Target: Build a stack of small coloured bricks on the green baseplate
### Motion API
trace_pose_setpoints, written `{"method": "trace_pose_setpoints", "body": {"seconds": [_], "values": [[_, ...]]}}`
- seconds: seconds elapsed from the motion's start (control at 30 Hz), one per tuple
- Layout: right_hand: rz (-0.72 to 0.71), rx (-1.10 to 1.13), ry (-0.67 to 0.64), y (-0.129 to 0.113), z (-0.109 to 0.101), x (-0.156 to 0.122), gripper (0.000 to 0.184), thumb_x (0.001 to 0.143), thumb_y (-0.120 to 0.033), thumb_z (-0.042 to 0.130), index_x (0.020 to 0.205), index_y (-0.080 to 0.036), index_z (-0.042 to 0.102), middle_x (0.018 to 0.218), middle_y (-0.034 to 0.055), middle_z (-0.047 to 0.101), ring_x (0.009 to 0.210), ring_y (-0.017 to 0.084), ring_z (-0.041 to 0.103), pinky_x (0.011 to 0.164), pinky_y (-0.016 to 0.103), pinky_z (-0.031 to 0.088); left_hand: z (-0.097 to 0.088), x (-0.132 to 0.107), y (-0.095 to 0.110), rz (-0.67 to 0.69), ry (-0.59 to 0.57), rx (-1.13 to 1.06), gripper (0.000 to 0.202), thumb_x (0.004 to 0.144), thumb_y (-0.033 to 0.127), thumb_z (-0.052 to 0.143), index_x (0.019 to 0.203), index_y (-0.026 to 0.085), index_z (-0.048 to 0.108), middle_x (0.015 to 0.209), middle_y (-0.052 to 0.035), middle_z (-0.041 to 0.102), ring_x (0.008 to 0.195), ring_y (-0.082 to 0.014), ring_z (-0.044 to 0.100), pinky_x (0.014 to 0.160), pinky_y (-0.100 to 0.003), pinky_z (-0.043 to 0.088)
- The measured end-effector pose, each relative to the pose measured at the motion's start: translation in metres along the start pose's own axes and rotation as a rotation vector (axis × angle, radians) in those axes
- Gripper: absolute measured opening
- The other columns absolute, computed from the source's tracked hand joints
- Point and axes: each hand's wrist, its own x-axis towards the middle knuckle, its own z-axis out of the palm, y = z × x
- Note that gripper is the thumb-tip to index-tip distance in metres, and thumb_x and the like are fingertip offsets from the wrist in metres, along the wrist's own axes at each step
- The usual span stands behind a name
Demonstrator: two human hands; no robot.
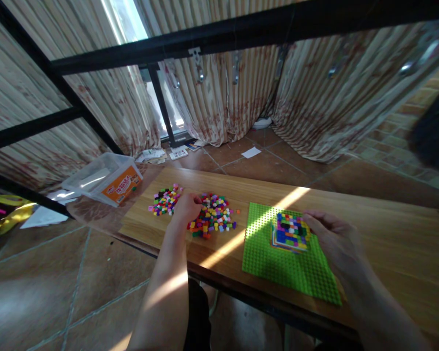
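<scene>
Room: I see patterned curtains [223, 97] behind a dark metal frame [241, 36], above a brown tiled floor [106, 268].
Table: wooden table [391, 243], sunlit in a band; a clear box [119, 185] stands off its left end.
Loose bricks: two multicoloured piles on the left, a smaller pile [164, 201] and a larger pile [215, 217].
Build: a layered brick block [291, 233] on a green baseplate [258, 261], right of the piles.
Left hand: left hand [187, 208] at the larger pile, fingers curled; I cannot tell whether they grip a brick.
Right hand: right hand [334, 239] at the block's right side, fingertips drawn close; their hold is unclear to me.
</scene>
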Motion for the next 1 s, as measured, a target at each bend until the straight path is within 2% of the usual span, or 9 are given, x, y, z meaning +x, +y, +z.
{"method": "trace_pose_setpoints", "body": {"seconds": [0.17,0.37,0.43,0.5,0.63,0.7,0.8,0.9,1.0], "values": [[0.036,-0.02,0.027,-0.004,0.002,-0.001,0.03,0.069,-0.043,0.072,0.086,-0.018,0.075,0.08,0.006,0.075,0.071,0.019,0.068,0.063,0.029,0.053,-0.001,0.0,0.0,-0.003,0.03,-0.021,0.017,0.077,0.015,0.057,0.078,0.018,0.074,0.08,-0.0072,0.074,0.079,-0.0186,0.066,0.073,-0.027,0.047],[0.05,-0.024,0.04,-0.006,0.0,0.001,0.031,0.068,-0.044,0.072,0.084,-0.018,0.074,0.077,0.0062,0.074,0.066,0.02,0.066,0.061,0.03,0.052,-0.006,0.001,0.002,0.036,0.071,-0.136,0.016,0.08,0.018,0.053,0.078,0.015,0.069,0.082,-0.0073,0.073,0.08,-0.0179,0.066,0.074,-0.027,0.048],[0.032,-0.029,0.055,-0.007,0.0,0.001,0.031,0.07,-0.045,0.07,0.084,-0.018,0.074,0.077,0.0063,0.073,0.066,0.02,0.066,0.06,0.031,0.052,-0.007,-0.002,0.009,0.056,0.047,-0.342,0.014,0.08,0.02,0.054,0.078,0.015,0.066,0.077,-0.0059,0.071,0.075,-0.0166,0.066,0.069,-0.026,0.049],[-0.027,-0.078,0.117,-0.01,0.002,-0.001,0.028,0.074,-0.044,0.068,0.085,-0.018,0.073,0.078,0.0064,0.073,0.069,0.02,0.066,0.063,0.032,0.053,-0.007,-0.01,0.021,0.078,-0.024,-0.67,0.011,0.079,0.024,0.056,0.079,0.015,0.062,0.07,-0.003,0.068,0.066,-0.0146,0.064,0.064,-0.025,0.049],[-0.304,-0.189,0.21,-0.026,0.008,-0.009,0.019,0.083,-0.037,0.062,0.081,-0.021,0.071,0.086,0.0058,0.071,0.08,0.021,0.066,0.076,0.036,0.052,-0.002,-0.034,0.06,0.221,-0.276,-1.139,0.023,0.074,0.032,0.068,0.087,0.016,0.06,0.069,0.0006,0.066,0.062,-0.0114,0.062,0.065,-0.025,0.051],[-0.412,-0.169,0.168,-0.036,0.011,-0.016,0.016,0.086,-0.034,0.059,0.084,-0.022,0.07,0.088,0.0045,0.07,0.083,0.02,0.065,0.078,0.036,0.052,0.001,-0.047,0.08,0.295,-0.38,-1.207,0.023,0.073,0.029,0.071,0.089,0.016,0.06,0.074,-0.0008,0.068,0.064,-0.0105,0.063,0.065,-0.024,0.05],[-0.513,-0.145,0.025,-0.048,0.015,-0.027,0.012,0.088,-0.027,0.058,0.092,-0.023,0.068,0.092,0.0038,0.069,0.085,0.018,0.065,0.077,0.033,0.052,0.006,-0.06,0.102,0.395,-0.452,-1.191,0.018,0.075,0.025,0.07,0.089,0.016,0.063,0.075,-0.0013,0.067,0.067,-0.0104,0.063,0.066,-0.023,0.05],[-0.583,-0.146,-0.13,-0.055,0.016,-0.033,0.013,0.088,-0.024,0.06,0.099,-0.023,0.067,0.093,0.0037,0.068,0.083,0.016,0.064,0.075,0.032,0.052,0.011,-0.067,0.115,0.474,-0.49,-1.172,0.017,0.076,0.025,0.072,0.088,0.016,0.064,0.077,-0.0011,0.067,0.07,-0.0105,0.062,0.068,-0.023,0.05],[-0.601,-0.133,-0.198,-0.056,0.014,-0.034,0.016,0.088,-0.023,0.061,0.103,-0.024,0.067,0.092,0.003,0.068,0.08,0.016,0.064,0.072,0.031,0.052,0.015,-0.071,0.122,0.518,-0.54,-1.168,0.016,0.076,0.024,0.072,0.088,0.015,0.066,0.078,-0.0016,0.067,0.073,-0.0115,0.062,0.069,-0.024,0.05]]}}
